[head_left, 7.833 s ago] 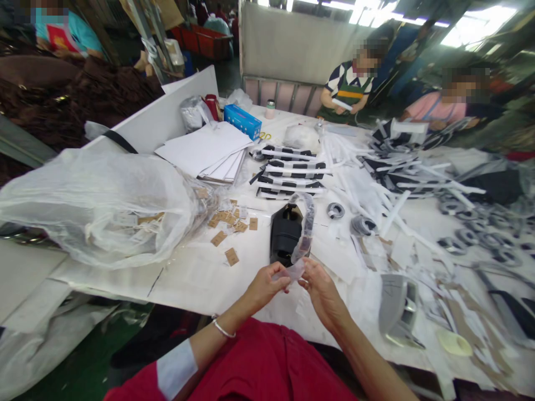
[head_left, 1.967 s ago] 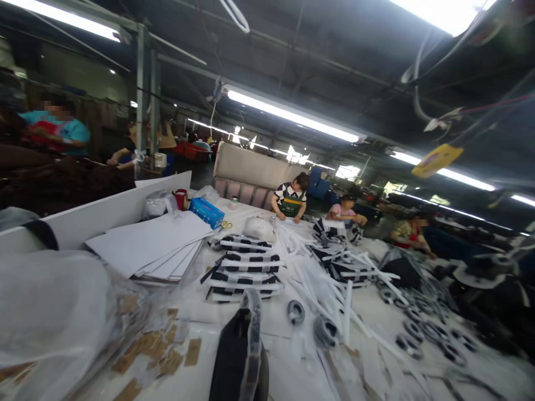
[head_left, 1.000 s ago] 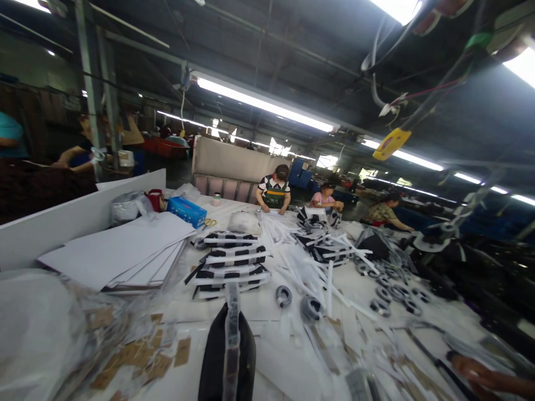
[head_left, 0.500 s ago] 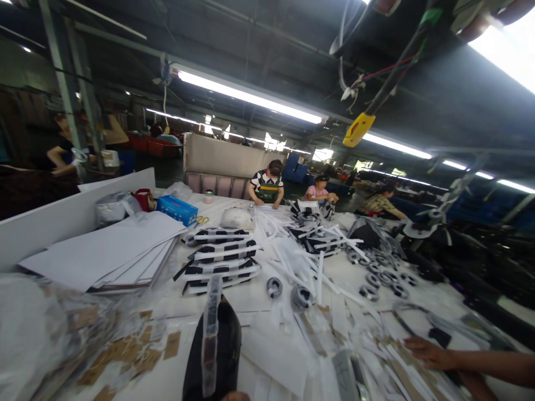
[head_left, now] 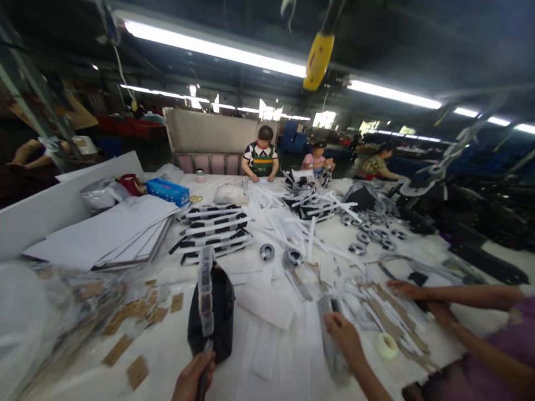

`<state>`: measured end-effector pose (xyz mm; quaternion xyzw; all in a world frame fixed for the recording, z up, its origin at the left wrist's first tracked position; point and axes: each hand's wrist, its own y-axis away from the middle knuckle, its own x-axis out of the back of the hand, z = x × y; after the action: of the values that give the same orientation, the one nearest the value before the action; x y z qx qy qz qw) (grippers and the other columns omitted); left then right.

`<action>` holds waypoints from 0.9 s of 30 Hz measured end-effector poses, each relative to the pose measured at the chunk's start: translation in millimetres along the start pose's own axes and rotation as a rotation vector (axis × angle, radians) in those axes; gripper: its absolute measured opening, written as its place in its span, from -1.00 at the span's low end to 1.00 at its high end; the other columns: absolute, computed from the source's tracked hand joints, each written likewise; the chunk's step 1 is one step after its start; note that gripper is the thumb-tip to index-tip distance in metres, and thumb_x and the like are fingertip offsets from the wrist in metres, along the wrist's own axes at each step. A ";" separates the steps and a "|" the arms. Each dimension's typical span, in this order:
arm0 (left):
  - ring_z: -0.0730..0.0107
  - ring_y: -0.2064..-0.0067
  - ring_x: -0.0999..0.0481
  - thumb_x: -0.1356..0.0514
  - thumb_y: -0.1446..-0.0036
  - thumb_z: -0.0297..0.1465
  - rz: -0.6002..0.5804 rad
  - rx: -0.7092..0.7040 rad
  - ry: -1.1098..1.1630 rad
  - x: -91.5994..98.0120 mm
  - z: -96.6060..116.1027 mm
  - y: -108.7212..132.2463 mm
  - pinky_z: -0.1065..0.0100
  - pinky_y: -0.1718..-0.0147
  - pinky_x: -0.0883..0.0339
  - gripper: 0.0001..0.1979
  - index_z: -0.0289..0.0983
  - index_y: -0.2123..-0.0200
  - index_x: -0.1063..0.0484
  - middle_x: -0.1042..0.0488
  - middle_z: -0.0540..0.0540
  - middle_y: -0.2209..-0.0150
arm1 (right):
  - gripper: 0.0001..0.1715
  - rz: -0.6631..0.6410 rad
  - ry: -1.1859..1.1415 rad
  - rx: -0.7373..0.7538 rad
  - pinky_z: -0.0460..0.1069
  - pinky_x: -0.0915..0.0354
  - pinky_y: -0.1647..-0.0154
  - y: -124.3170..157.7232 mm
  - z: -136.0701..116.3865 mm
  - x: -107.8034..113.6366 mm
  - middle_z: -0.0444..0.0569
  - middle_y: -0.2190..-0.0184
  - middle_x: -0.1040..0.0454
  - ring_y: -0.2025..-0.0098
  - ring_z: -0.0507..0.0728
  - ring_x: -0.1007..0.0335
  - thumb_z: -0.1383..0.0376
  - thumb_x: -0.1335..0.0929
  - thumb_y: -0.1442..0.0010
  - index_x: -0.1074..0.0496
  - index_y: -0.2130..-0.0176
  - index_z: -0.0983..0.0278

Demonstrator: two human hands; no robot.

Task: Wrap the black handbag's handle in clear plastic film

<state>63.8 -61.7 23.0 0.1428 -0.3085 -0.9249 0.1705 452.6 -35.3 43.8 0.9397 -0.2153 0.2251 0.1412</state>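
Observation:
A black bag [head_left: 223, 312] stands on the table in front of me, with a clear plastic-wrapped handle [head_left: 205, 295] arching over it. My left hand [head_left: 194, 377] is closed around a narrow dark item [head_left: 203, 379] at the bag's near end; whether it is part of the bag is unclear. To the right, my right hand [head_left: 345, 338] has its fingers pinched together at the top of a grey box-like object [head_left: 330, 317]. What those fingers hold is too small to tell.
Brown tags [head_left: 117, 350] and clear plastic lie left. Beyond are black-and-white bundles [head_left: 215, 231], coils [head_left: 267, 252] and white strips. A roll of tape [head_left: 387, 345] lies right, near another person's hands [head_left: 407, 289]. A yellow controller [head_left: 318, 61] hangs overhead.
Both my hands have come further into view, the left at the bag and the right at the grey object. The view has tilted down, and more of the person at right shows.

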 end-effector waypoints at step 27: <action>0.60 0.66 -0.34 -0.27 -0.05 -0.54 0.120 -0.012 0.146 -14.8 4.5 13.1 0.60 0.69 -0.26 -0.96 -0.42 0.41 -0.47 -0.44 -0.01 0.61 | -0.63 0.029 -0.205 -0.183 0.03 -0.27 0.24 30.3 70.3 77.0 -0.11 0.59 -0.43 0.41 0.11 -0.31 -0.01 -0.39 0.17 -0.43 0.57 0.25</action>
<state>78.5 -63.2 37.0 0.1900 -0.2975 -0.9020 0.2486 526.0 -113.3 25.8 0.9377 -0.2620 0.1092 0.2003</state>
